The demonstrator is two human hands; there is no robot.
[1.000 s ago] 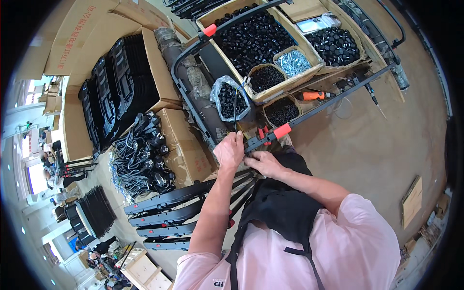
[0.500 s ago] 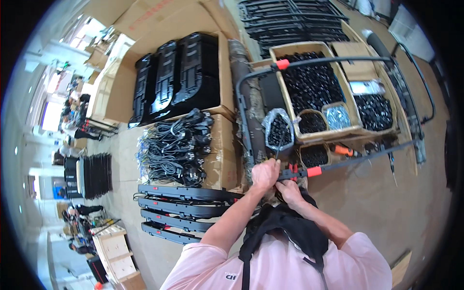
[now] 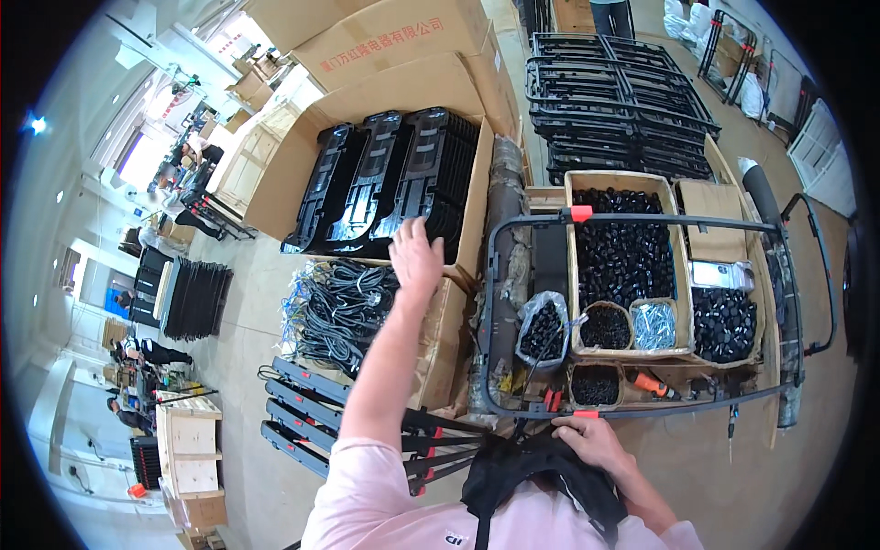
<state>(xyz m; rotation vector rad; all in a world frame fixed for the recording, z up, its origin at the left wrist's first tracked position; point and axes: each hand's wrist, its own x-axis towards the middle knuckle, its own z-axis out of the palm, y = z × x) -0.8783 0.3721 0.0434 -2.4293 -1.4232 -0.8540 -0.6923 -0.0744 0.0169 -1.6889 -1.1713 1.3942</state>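
Note:
My left hand point(image 3: 417, 259) is stretched forward with its fingers extended and holds nothing. It hovers above the near edge of a cardboard box point(image 3: 266, 197) of glossy black molded plastic panels point(image 3: 367, 197). Below it lie bundled black power cables point(image 3: 344, 307). Close to my body, my right hand point(image 3: 588, 443) is closed at the near bar of a black tubular frame point(image 3: 678, 411), beside a red clip point(image 3: 585, 414); its fingertips are partly hidden. The frame lies over several bins of small black parts.
Long black housings point(image 3: 298, 412) stick out at the left. Inside the frame are a bin of black caps point(image 3: 623, 243), a tray of silver screws point(image 3: 654, 327), a bag of black parts point(image 3: 543, 330) and an orange power tool point(image 3: 649, 383). Stacked black frames point(image 3: 619, 110) stand behind.
My left hand has left the frame's near bar and reached forward and left to the panel box. My right hand remains by the bar. The view has tilted up.

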